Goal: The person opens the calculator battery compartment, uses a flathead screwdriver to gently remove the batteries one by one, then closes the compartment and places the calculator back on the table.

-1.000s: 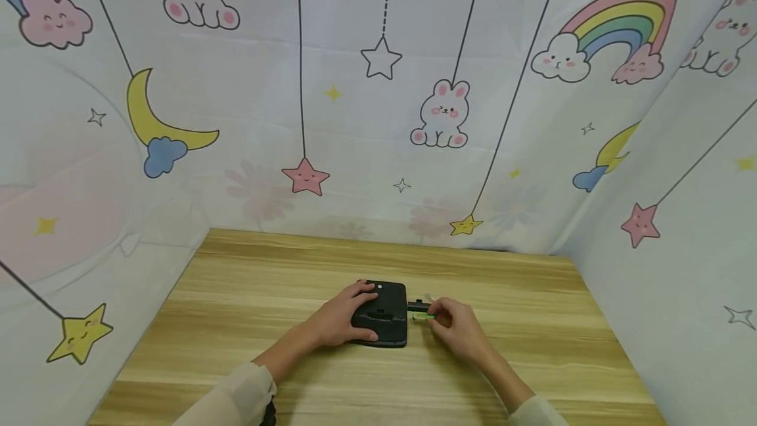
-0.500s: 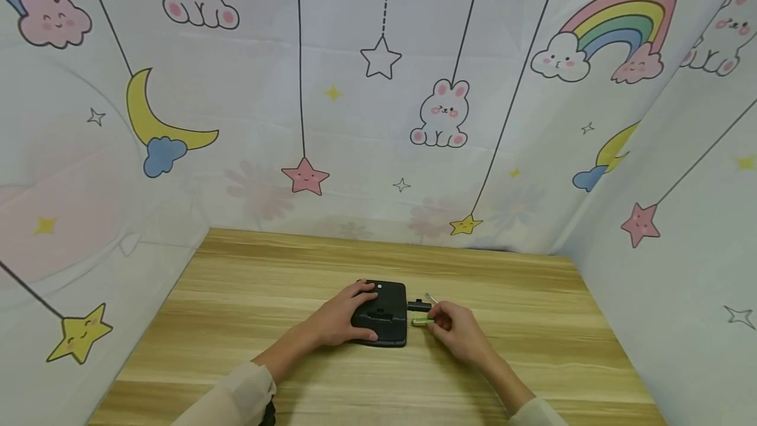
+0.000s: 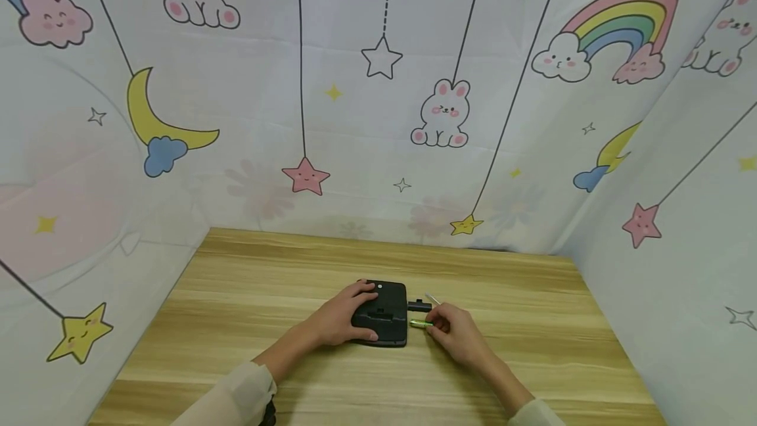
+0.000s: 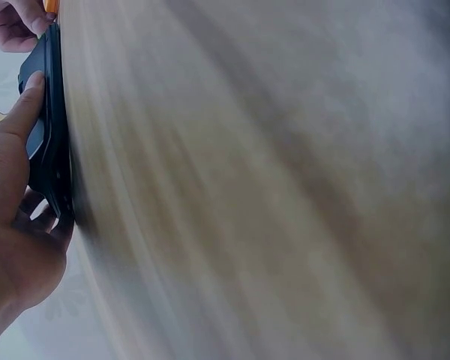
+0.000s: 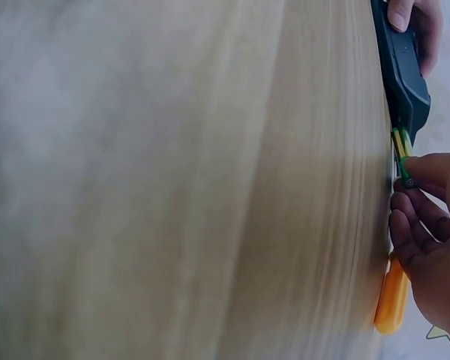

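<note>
A black flat device (image 3: 390, 298) lies on the table, a recessed slot in its upper face. My left hand (image 3: 340, 317) holds it at the left side, thumb and fingers spread over the top; in the left wrist view the thumb (image 4: 31, 105) lies along its face. Just right of the device, my right hand (image 3: 458, 331) pinches a slim green-and-gold battery (image 3: 420, 323) between thumb and fingertips. Below that hand in the right wrist view is an orange handle (image 5: 391, 300). A thin metal shaft (image 3: 434, 298) shows past the right hand's knuckles in the head view.
A small black piece (image 3: 419, 306) with a raised tab sits at the device's right edge, close beyond the battery. The wood-grain table (image 3: 266, 268) meets a white printed cloth (image 3: 355, 117) at the back and sides.
The battery in my right hand has shifted slightly toward me, away from the small black piece, and shows more plainly. My left hand and the device stay put.
</note>
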